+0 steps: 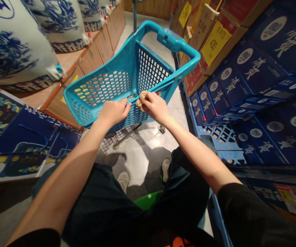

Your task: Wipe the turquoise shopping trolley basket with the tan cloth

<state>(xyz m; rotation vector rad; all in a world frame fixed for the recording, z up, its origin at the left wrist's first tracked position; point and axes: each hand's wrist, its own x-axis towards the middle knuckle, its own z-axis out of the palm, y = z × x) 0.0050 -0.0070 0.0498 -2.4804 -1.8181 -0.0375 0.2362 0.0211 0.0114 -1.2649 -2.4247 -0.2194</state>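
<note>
A blue plastic shopping cart stands in front of me, its mesh basket holding nothing that I can see. My left hand is closed over the basket's near rim, thumb pointing right along it. Just to the right, my right hand pinches a crumpled tan cloth against the same rim. The cloth is bunched up, and part of it is hidden by my fingers. Beyond both hands rises the cart's looped handle.
Large white-and-blue jars with small taps line a wooden counter on the left. Blue gift bags stand below them. On the right are stacked blue boxes and a blue plastic pallet. A green seat edge shows between my legs.
</note>
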